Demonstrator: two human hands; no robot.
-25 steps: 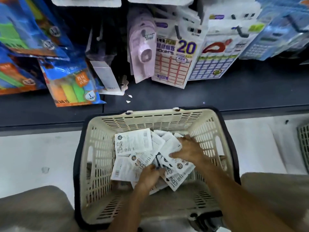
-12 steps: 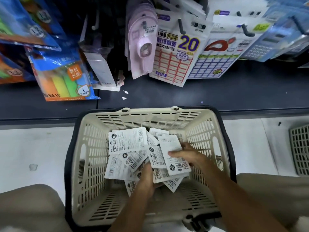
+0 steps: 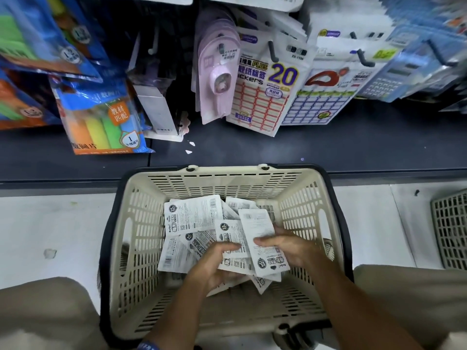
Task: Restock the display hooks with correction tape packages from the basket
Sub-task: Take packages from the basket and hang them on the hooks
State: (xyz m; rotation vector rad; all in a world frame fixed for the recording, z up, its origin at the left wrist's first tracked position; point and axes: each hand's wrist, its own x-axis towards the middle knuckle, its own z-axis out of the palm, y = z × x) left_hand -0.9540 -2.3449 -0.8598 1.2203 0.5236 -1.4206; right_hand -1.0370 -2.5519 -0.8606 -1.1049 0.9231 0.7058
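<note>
A cream plastic basket [image 3: 136, 223] with a dark rim stands on the floor below the shelf. Several white correction tape packages [image 3: 192, 215] lie in it, backs up. Both my hands are inside the basket. My left hand [image 3: 214, 263] grips a small stack of packages [image 3: 232, 238] from the left and underneath. My right hand [image 3: 288, 246] pinches one upright package [image 3: 257, 226] at the right of that stack, thumb on its face. Pink correction tape packs [image 3: 217, 72] hang on a hook above.
A dark shelf ledge [image 3: 328, 147] runs behind the basket. Sticker label packs [image 3: 262, 92], calculators [image 3: 394, 77] and highlighter packs [image 3: 101, 117] hang on hooks above it. A second basket [image 3: 449, 228] shows at the right edge. My knees flank the basket.
Both hands have gathered packages into a stack and lifted it slightly. The right hand has shifted onto one package; the view has tilted and moved a little.
</note>
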